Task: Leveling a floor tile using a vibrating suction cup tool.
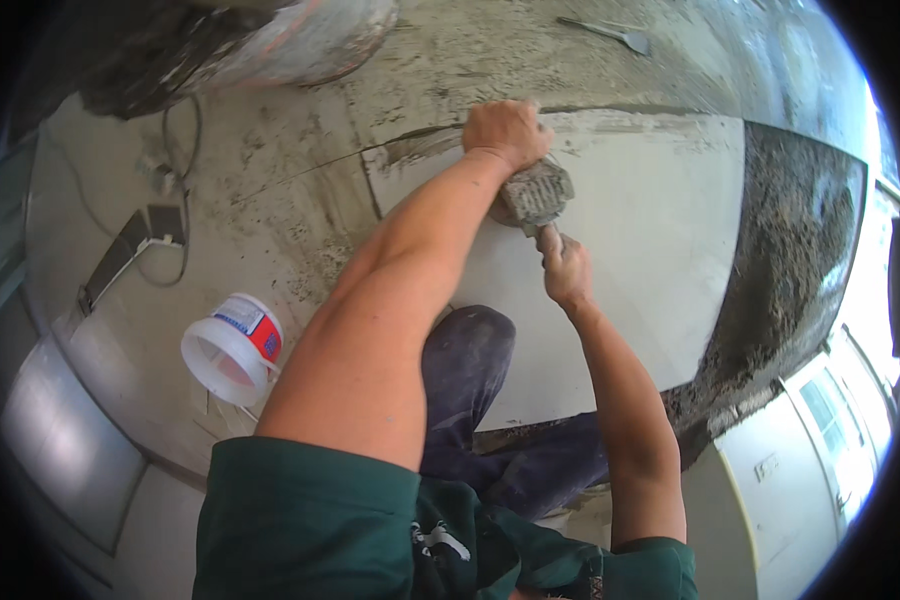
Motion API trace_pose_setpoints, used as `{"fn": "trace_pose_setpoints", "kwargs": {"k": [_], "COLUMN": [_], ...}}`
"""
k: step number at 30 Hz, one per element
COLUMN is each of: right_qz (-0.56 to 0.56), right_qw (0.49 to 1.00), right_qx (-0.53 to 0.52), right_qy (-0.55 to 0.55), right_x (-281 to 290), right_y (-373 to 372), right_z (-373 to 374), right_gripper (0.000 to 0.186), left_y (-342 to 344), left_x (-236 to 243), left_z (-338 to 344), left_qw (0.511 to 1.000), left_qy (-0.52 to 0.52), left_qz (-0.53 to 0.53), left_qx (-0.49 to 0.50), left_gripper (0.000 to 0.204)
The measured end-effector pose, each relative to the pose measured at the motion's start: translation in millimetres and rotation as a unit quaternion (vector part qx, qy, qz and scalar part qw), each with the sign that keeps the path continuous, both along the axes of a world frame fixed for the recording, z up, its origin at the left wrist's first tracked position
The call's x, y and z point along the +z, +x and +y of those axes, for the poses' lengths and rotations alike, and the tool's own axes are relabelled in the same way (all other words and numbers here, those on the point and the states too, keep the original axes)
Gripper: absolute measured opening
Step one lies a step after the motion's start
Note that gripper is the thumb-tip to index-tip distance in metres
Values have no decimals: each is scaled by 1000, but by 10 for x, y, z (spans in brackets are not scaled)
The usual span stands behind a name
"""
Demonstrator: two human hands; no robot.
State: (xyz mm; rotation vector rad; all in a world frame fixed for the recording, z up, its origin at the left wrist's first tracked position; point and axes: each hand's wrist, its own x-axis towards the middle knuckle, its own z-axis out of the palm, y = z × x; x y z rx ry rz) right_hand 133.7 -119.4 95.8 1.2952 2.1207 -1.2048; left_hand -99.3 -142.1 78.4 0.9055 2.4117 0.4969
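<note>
My right hand (568,270) is closed round the handle of a tile vibrator (537,192), a grey, mortar-caked tool with a ridged body and a round base. The tool stands on a large pale tile (620,250), near the tile's far left part. At the tool's far end, by the tile's far edge, my left hand (505,133) is closed, knuckles up. Its fingertips are hidden, so whatever they grip cannot be seen. My knee (470,345) is bent at the tile's near left side.
Dark rough mortar (795,230) borders the tile on the right. A white bucket (232,350) lies tipped at the left. Behind it are a notched trowel (130,245) and a cable (185,240). A small trowel (610,34) rests at the far side; a large dirty container (300,45) stands far left.
</note>
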Motion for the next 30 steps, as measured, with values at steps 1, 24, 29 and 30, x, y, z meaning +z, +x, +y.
{"fn": "trace_pose_setpoints", "kwargs": {"k": [1, 24, 29, 30], "right_qz": [-6, 31, 39, 28], "right_qw": [1000, 999, 999, 999], "right_qx": [3, 15, -3, -9], "right_qy": [-7, -2, -19, -28], "right_x": [11, -64, -68, -40], "right_y": [-10, 44, 27, 19], "right_z": [-1, -21, -34, -19], "right_gripper": [66, 66, 64, 64], "left_y": [1, -1, -28, -18], "left_x": [-13, 9, -16, -15], "left_z": [-3, -17, -41, -22], "left_qw": [1000, 1000, 1000, 1000], "left_qy": [-10, -25, -19, -21], "left_qz": [5, 1, -2, -8], "left_qx": [3, 3, -7, -9], "left_gripper": [34, 36, 37, 38]}}
